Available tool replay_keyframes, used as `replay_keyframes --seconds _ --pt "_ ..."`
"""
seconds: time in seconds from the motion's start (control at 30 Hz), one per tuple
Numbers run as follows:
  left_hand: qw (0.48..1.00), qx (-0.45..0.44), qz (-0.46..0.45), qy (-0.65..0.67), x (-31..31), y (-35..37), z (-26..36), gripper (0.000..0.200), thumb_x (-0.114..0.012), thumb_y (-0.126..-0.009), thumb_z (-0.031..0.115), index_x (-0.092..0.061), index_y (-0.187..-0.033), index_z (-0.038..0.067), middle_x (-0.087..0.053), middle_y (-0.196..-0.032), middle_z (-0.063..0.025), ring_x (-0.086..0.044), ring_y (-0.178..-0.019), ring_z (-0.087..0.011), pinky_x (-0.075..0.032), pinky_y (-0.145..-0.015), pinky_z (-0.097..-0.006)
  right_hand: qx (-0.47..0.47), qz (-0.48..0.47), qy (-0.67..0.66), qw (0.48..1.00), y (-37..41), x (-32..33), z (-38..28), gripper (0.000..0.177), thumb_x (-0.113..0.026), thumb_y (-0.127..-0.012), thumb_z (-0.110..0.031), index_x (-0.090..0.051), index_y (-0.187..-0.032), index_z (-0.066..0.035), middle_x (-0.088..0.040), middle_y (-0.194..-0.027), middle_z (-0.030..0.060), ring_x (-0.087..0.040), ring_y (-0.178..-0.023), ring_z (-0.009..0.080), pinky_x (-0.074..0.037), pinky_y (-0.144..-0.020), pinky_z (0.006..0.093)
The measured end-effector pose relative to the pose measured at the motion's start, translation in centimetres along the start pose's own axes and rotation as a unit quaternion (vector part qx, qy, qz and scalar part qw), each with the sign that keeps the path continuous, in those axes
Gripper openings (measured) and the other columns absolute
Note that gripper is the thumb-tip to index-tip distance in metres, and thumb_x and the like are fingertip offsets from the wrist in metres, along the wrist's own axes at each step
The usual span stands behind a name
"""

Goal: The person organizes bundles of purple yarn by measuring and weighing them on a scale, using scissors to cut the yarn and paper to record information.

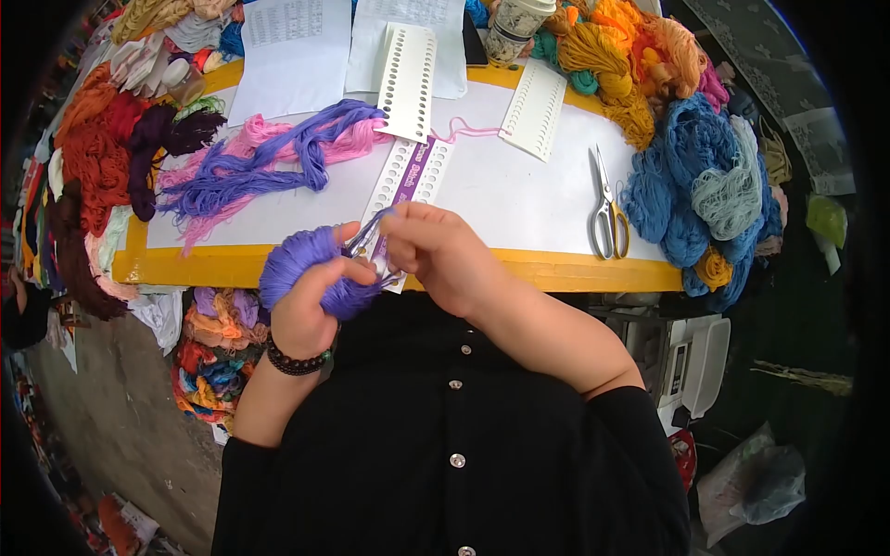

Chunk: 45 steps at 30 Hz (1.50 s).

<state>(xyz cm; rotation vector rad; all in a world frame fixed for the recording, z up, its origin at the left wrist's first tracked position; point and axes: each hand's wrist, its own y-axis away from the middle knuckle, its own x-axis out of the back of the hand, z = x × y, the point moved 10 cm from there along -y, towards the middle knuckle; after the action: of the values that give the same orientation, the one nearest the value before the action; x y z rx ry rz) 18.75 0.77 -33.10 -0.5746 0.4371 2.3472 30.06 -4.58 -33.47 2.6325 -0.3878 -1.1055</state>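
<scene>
A purple skein of thread (306, 264) is bunched in my left hand (311, 301), whose fingers wrap round it above the table's front edge. Close by on the right, my right hand (440, 250) pinches a few strands drawn from that skein. Beneath both hands lies a white card with a purple printed band (413, 176) and holes along its sides. A plain punched card (408, 82) overlaps its far end. Pink and purple threads (278, 148) spread leftward from these cards, and a pink strand runs right to another punched card (534, 109).
Scissors (607, 208) lie on the right of the yellow-edged table (547, 269). Blue skeins (700, 167) and orange skeins (603, 56) heap at the right, red ones (97, 153) at the left. A patterned cup (513, 35) and printed sheets (292, 65) stand at the back.
</scene>
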Motion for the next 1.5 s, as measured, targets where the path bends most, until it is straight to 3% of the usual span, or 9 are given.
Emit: replay_keyframes --seconds 0.07,0.23,0.5,0.57,1.0,1.07,1.3,1.37,1.5 --pt "0.997 0.004 -0.069 -0.017 -1.4 0.0 -0.5 0.037 -0.048 -0.089 0.0 -0.051 -0.125 -0.008 -0.066 -0.097 -0.0129 -0.06 -0.097 -0.0155 -0.045 -0.089 -0.0267 -0.021 -0.012 0.099 0.995 0.0 -0.2 0.6 0.021 -0.061 -0.09 -0.02 -0.065 -0.092 0.0 -0.059 -0.07 0.0006 -0.052 -0.066 0.0076 -0.04 -0.063 0.0206" --pt "0.996 -0.023 -0.027 -0.077 -1.7 -0.1 -0.6 0.039 -0.052 -0.09 -0.002 -0.05 -0.128 -0.006 -0.061 -0.107 -0.0056 -0.057 -0.099 -0.012 -0.043 -0.093 -0.0268 0.01 0.003 0.221 0.975 0.1 -0.7 0.8 0.012 -0.064 -0.086 -0.01 -0.064 -0.079 -0.001 -0.059 -0.068 0.0023 -0.051 -0.062 0.0062 -0.039 -0.057 0.0209" --pt "0.998 0.052 -0.023 -0.028 -0.7 0.0 -1.2 0.038 -0.052 -0.088 0.004 -0.053 -0.126 -0.004 -0.063 -0.088 -0.0055 -0.054 -0.06 -0.0082 -0.045 -0.058 -0.0201 0.021 -0.061 0.103 0.993 0.6 -2.1 0.5 0.015 -0.06 -0.09 -0.007 -0.061 -0.099 0.004 -0.064 -0.078 0.0087 -0.062 -0.066 0.016 -0.048 -0.067 0.0275" --pt "0.998 0.047 -0.02 -0.031 -0.8 0.0 -1.2 0.037 -0.051 -0.088 0.003 -0.054 -0.125 -0.004 -0.063 -0.086 -0.0055 -0.054 -0.06 -0.0081 -0.045 -0.059 -0.0199 0.043 -0.028 0.116 0.992 0.6 -1.7 0.1 0.012 -0.058 -0.09 -0.005 -0.059 -0.08 0.002 -0.061 -0.071 0.0086 -0.062 -0.064 0.0173 -0.047 -0.064 0.0274" --pt "0.998 0.036 0.016 -0.051 0.2 0.1 -1.7 0.024 -0.058 -0.091 0.013 -0.061 -0.111 0.0 -0.064 -0.089 -0.0035 -0.056 -0.067 -0.0083 -0.045 -0.06 -0.0209 0.04 -0.039 0.114 0.992 0.9 -1.8 0.1 0.014 -0.057 -0.091 -0.006 -0.062 -0.084 0.004 -0.064 -0.072 0.0091 -0.061 -0.068 0.0139 -0.047 -0.067 0.0272" --pt "0.998 0.034 0.034 -0.047 0.0 0.1 -1.4 0.023 -0.058 -0.092 0.013 -0.062 -0.11 0.0 -0.064 -0.088 -0.003 -0.056 -0.069 -0.0082 -0.045 -0.061 -0.0211 0.036 -0.031 0.127 0.991 0.7 -1.2 0.8 0.012 -0.059 -0.09 -0.004 -0.065 -0.095 0.005 -0.065 -0.081 0.0091 -0.063 -0.073 0.0156 -0.05 -0.072 0.0292" --pt "0.999 -0.008 0.039 -0.032 0.2 0.1 -1.3 0.019 -0.055 -0.094 0.015 -0.063 -0.103 0.001 -0.064 -0.089 -0.0034 -0.057 -0.072 -0.0096 -0.046 -0.064 -0.0223 0.047 -0.031 0.147 0.987 0.5 -1.2 0.7 0.01 -0.059 -0.088 -0.003 -0.065 -0.092 0.004 -0.066 -0.08 0.0096 -0.062 -0.073 0.015 -0.05 -0.073 0.0293" --pt "0.998 -0.006 0.05 -0.03 0.2 0.2 -1.4 0.019 -0.054 -0.095 0.016 -0.063 -0.102 0.001 -0.064 -0.089 -0.0039 -0.058 -0.073 -0.01 -0.047 -0.065 -0.0226 0.051 -0.03 0.117 0.991 0.7 -1.5 0.3 0.012 -0.061 -0.088 -0.008 -0.065 -0.082 0.002 -0.065 -0.074 0.0073 -0.057 -0.071 0.0106 -0.044 -0.071 0.025" --pt "0.998 -0.004 0.058 -0.025 0.2 0.2 -1.2 0.021 -0.052 -0.096 0.017 -0.063 -0.103 0.0 -0.064 -0.09 -0.0048 -0.059 -0.074 -0.0108 -0.048 -0.068 -0.0236 0.021 -0.008 0.081 0.996 0.8 -1.0 0.2 0.009 -0.062 -0.085 -0.005 -0.066 -0.086 0.003 -0.066 -0.078 0.0083 -0.06 -0.073 0.0131 -0.045 -0.073 0.0265"
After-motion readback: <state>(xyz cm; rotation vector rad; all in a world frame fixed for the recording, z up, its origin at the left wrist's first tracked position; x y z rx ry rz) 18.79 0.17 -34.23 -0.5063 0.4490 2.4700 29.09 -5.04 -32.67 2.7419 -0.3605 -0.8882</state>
